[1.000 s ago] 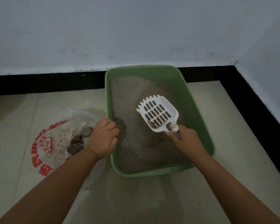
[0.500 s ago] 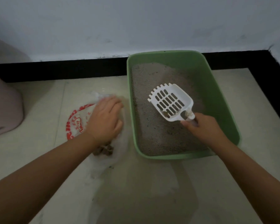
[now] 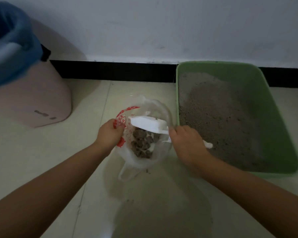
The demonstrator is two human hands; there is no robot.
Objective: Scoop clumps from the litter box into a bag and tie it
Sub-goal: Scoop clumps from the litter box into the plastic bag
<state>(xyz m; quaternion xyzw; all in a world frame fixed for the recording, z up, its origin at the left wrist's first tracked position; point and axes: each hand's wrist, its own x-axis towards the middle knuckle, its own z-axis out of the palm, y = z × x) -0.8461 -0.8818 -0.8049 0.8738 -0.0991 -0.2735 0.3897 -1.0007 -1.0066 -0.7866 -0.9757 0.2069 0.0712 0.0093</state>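
Clumps [image 3: 142, 143] lay in a pile at the bottom of the plastic bag [image 3: 127, 157], right under the white scoop [image 3: 147, 124]. Her right hand [image 3: 186, 143] was wrapped around the scoop's handle, and the scoop pointed left from that hand, out over the open bag. Her left hand [image 3: 109, 133] pinched the bag's rim on the far side of the scoop and held it open. Behind the right hand sat the green litter box [image 3: 268, 90], so that hand was nearer to it for another scoop.
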